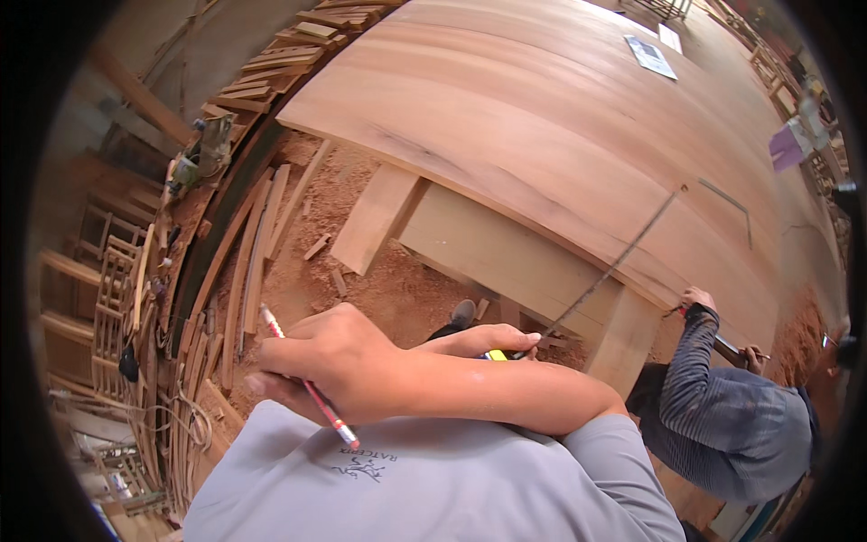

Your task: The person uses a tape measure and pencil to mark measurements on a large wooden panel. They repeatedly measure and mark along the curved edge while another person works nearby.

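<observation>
My right forearm crosses in front of me to the left. That hand (339, 361) is closed around a red and white pencil (316, 397), whose upper tip points up and away. Beyond the forearm, my left hand (479, 341) grips a yellow and black tape measure (494, 355), its case mostly hidden. From it the drawn-out blade (607, 275) runs up and right across the edge of a wide wooden panel (506, 108), ending on its surface. Near that end lies a thin, dark, angled metal piece (736, 203).
Two thick timbers (375, 217) show under the panel's near edge, above sawdust. At right, a bent-over co-worker (731, 415) has a hand (697, 298) at the panel's edge. A printed sheet (650, 57) lies on the panel. Wood strips (280, 63) are piled at left.
</observation>
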Demonstrator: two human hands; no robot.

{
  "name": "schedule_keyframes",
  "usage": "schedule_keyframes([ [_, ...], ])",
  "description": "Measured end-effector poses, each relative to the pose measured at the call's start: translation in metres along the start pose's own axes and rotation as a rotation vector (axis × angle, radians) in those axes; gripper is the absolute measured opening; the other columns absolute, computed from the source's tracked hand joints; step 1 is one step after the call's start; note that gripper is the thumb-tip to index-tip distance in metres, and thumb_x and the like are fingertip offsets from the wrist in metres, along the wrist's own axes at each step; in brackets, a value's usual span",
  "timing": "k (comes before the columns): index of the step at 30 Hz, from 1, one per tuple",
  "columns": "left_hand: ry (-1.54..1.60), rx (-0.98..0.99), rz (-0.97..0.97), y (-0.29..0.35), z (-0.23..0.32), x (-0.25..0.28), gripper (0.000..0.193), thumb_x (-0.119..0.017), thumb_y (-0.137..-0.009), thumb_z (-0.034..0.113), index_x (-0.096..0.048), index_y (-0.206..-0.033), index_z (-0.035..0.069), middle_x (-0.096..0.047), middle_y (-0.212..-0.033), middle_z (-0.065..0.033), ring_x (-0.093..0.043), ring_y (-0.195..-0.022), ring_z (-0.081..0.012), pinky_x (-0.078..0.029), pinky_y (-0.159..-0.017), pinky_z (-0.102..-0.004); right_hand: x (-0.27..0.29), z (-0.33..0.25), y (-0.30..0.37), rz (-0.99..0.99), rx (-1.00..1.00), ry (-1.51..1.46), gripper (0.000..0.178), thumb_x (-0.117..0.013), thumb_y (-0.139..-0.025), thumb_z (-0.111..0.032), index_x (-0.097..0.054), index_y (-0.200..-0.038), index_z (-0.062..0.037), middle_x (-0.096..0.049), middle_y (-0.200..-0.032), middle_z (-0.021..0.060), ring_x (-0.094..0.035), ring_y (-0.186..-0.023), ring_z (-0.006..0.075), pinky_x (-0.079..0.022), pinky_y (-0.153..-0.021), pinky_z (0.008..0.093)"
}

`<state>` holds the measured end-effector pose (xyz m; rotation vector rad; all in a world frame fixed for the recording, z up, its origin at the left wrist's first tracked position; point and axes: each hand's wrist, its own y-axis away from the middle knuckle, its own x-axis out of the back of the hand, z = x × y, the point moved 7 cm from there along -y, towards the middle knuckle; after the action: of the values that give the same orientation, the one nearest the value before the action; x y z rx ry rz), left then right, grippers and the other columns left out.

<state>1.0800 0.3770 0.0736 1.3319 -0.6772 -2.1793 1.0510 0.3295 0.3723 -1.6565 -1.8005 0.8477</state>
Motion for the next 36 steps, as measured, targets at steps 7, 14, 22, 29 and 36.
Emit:
schedule_keyframes([
  [7, -0.023, 0.019, -0.017, -0.004, -0.005, -0.009, 0.043, -0.050, -0.105, 0.038, -0.060, -0.081, 0.003, -0.069, -0.103, -0.0155, -0.065, -0.101, -0.0293, -0.056, -0.089, -0.0420, -0.015, -0.001, -0.001, -0.047, -0.003, -0.044, 0.024, -0.074, -0.085, -0.010, -0.053, -0.072, -0.0079, -0.046, -0.053, 0.0094, -0.053, -0.047, 0.0281, -0.040, -0.044, 0.0412],
  [14, -0.003, 0.025, 0.004, 0.010, -0.004, 0.007, 0.043, -0.050, -0.105, 0.037, -0.060, -0.080, 0.003, -0.070, -0.104, -0.0155, -0.066, -0.103, -0.0296, -0.056, -0.090, -0.0423, -0.012, 0.001, 0.002, -0.054, -0.007, -0.049, 0.025, -0.074, -0.085, -0.012, -0.053, -0.073, -0.0069, -0.047, -0.053, 0.0088, -0.053, -0.047, 0.0288, -0.040, -0.043, 0.0423],
  [22, 0.041, 0.089, -0.021, 0.032, 0.014, 0.046, 0.044, -0.050, -0.105, 0.037, -0.060, -0.078, 0.004, -0.070, -0.105, -0.0155, -0.066, -0.105, -0.0300, -0.056, -0.091, -0.0427, -0.001, 0.028, -0.009, 0.059, 0.014, -0.010, 0.025, -0.073, -0.086, -0.012, -0.053, -0.073, -0.0065, -0.045, -0.053, 0.0090, -0.051, -0.047, 0.0295, -0.039, -0.044, 0.0428],
  [29, 0.027, 0.263, -0.246, 0.032, 0.053, 0.037, 0.044, -0.050, -0.105, 0.037, -0.060, -0.077, 0.004, -0.070, -0.105, -0.0156, -0.066, -0.107, -0.0303, -0.056, -0.092, -0.0429, -0.017, 0.109, -0.035, 0.086, -0.156, 0.022, 0.020, -0.071, -0.090, -0.012, -0.058, -0.079, -0.0037, -0.051, -0.056, 0.0123, -0.053, -0.049, 0.0305, -0.042, -0.047, 0.0410],
  [36, 0.006, 0.462, -0.463, 0.060, 0.128, 0.076, 0.044, -0.049, -0.105, 0.036, -0.060, -0.076, 0.005, -0.070, -0.106, -0.0156, -0.066, -0.108, -0.0306, -0.056, -0.092, -0.0432, -0.056, 0.212, -0.086, 0.109, -0.317, 0.076, 0.015, -0.069, -0.093, -0.013, -0.059, -0.087, -0.0039, -0.053, -0.059, 0.0144, -0.055, -0.052, 0.0313, -0.044, -0.049, 0.0405],
])
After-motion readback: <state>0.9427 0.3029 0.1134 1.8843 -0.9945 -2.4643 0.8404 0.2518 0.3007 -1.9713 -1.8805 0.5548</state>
